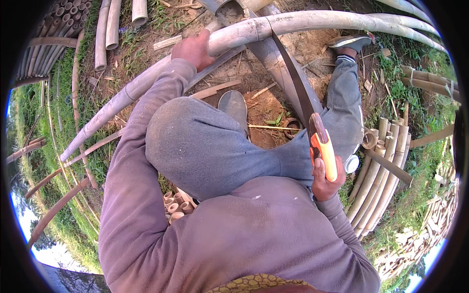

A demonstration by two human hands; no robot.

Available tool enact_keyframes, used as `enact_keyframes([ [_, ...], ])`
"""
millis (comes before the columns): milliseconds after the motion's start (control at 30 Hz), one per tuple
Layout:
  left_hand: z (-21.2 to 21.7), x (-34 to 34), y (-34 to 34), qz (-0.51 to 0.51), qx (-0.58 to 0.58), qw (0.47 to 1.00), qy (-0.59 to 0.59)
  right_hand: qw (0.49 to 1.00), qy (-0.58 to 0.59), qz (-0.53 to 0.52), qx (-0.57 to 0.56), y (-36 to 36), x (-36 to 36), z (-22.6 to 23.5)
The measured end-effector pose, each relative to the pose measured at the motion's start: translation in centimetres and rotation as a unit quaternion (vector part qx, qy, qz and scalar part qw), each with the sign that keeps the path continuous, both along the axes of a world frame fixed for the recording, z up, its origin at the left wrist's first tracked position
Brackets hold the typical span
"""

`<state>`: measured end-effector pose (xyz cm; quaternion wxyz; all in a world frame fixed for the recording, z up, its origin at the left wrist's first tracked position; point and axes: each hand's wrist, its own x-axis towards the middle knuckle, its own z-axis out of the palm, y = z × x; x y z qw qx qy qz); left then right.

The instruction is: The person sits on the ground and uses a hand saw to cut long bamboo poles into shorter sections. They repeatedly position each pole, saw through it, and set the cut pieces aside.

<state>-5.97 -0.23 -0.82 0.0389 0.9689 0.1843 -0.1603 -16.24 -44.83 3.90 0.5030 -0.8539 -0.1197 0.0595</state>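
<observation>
A long pale bamboo pole [312,21] runs across in front of me, bending in the picture from lower left to upper right. My left hand [195,50] is wrapped over the pole, left of the saw. In my right hand [326,178] is the orange handle of a hand saw [299,83], its fingers closed round it. The dark toothed blade slants up and left, its tip end against the pole at a thin dark line. Whether the teeth are in a cut I cannot tell. Beneath the pole lies a thicker grey bamboo piece [278,68].
Cut bamboo lengths [383,171] are bundled at the right, with a flat strip across them. More tubes [61,24] are stacked at the far left, and short pieces [176,205] lie beside my body. Bamboo scraps [215,89] litter the soil near my shoes [233,107].
</observation>
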Motion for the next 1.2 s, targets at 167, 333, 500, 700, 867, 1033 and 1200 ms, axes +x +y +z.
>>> enact_keyframes([
  [167,-0.1,0.7,-0.7,-0.02,-0.007,1.0,-0.023,0.993,-0.072,0.003,0.089,13.7,15.4,-5.1],
  [333,-0.3,0.5,0.7,-0.024,0.001,0.999,-0.03,0.994,-0.099,0.0,0.04,13.3,13.5,-4.1],
  [500,-0.6,0.0,0.5,-0.013,-0.01,1.0,-0.005,0.999,-0.029,0.017,0.009,0.0,0.2,-1.5],
  [700,-0.5,0.9,-0.2,-0.011,0.0,1.0,-0.002,0.995,-0.075,0.004,0.072,12.2,14.3,-6.0],
  [867,-0.2,0.1,0.1,-0.01,-0.004,1.0,-0.019,0.992,-0.102,0.007,0.076,14.5,14.6,-4.3],
  [1033,-0.4,0.0,0.2,0.0,-0.022,1.0,-0.002,0.999,-0.04,0.023,0.002,1.1,0.9,-0.7],
  [1200,-0.5,0.4,-0.2,-0.005,-0.019,1.0,-0.016,0.994,-0.101,0.024,0.024,7.8,9.4,-5.3],
])
